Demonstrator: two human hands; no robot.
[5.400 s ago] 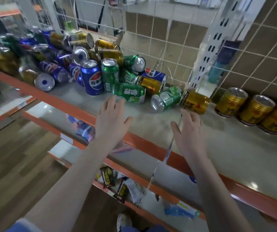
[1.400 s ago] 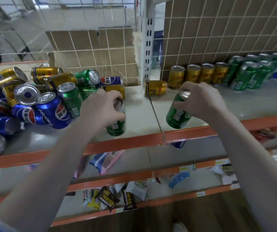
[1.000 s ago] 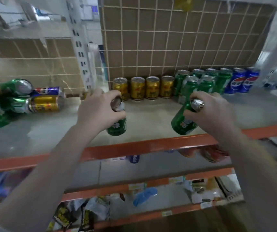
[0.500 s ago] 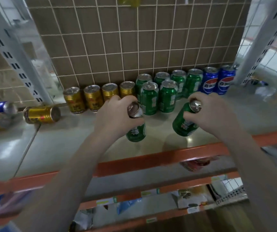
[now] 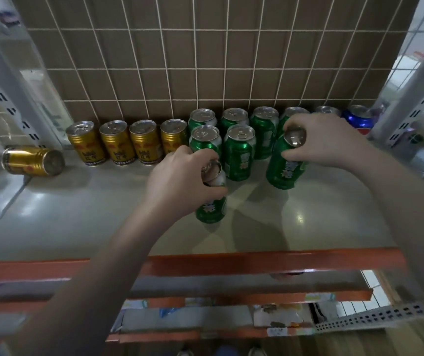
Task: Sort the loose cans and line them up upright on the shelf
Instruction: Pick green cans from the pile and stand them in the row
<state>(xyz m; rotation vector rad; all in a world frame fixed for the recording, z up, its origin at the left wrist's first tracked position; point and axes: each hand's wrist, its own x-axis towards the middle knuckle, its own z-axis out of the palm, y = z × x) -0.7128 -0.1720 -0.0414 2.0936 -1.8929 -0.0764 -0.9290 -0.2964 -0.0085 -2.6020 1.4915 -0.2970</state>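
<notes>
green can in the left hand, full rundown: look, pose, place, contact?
The green can in the left hand looks like glossy metal, green-bodied with a pale logo and a silver top whose pull tab is intact. It is roughly upright, top leaning slightly left, over the grey shelf, in front of the two-can green front row. Whether its base touches the shelf is unclear. The left hand grips its upper part from the left.

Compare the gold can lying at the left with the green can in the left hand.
The gold can lies on its side, untouched, apart from the row; the green can stands roughly upright in the grip of the left hand. The gold can is squat with a ribbed body; the green can is taller and smooth. Both are on the shelf, outside the sorted rows.
</notes>
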